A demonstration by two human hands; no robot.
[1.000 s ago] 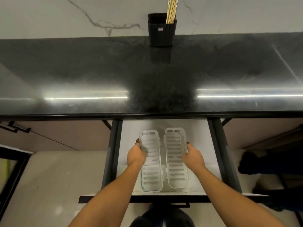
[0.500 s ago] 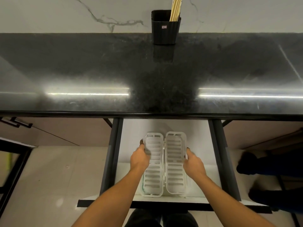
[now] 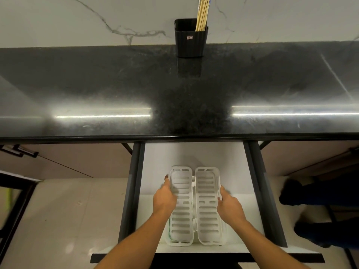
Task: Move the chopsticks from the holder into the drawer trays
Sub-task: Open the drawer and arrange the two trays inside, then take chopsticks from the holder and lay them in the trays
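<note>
I am gripping the left slotted white plastic tray (image 3: 181, 206) with my left hand (image 3: 164, 200) and, seemingly, the right tray (image 3: 208, 206) with my right hand (image 3: 229, 207), inside the open white drawer (image 3: 155, 162). Well beyond both hands, the light wooden chopsticks (image 3: 202, 14) are standing in the black ribbed holder (image 3: 190, 38).

Counter (image 3: 116, 90): glossy black stone, running the full width below a pale veined wall.
On the counter: one black holder (image 3: 190, 38) at the back edge, against the wall, with chopsticks (image 3: 202, 14) standing in it.
Drawer (image 3: 194, 156): pulled open under the counter's front edge, white floor, dark side rails.
In the drawer: two white slotted trays (image 3: 207, 206) side by side, touching, lengthwise.
</note>
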